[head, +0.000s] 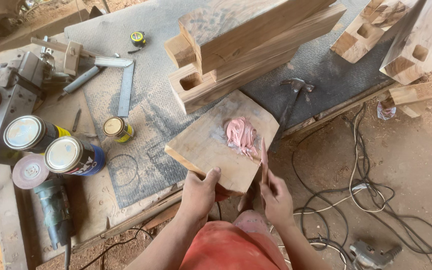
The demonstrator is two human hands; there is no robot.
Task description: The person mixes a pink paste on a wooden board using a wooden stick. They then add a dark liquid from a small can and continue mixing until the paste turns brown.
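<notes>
My left hand (199,192) grips the near edge of a flat wooden board (203,145), thumb on top. A blob of pink filler paste (241,135) lies on the board's right half. In my right hand (276,197) is a thin flat spreading stick (264,155), its tip smeared pink and resting at the paste's near right edge. The board juts over the bench's front edge, above my red-clothed lap (231,247).
Stacked mortised timbers (246,45) lie just beyond the board, more timbers (401,35) at the top right. A hammer (291,102), steel square (123,85), tape measure (137,38), three cans (71,155) and an angle grinder (51,205) sit on the bench. Cables (361,190) cover the dirt floor at right.
</notes>
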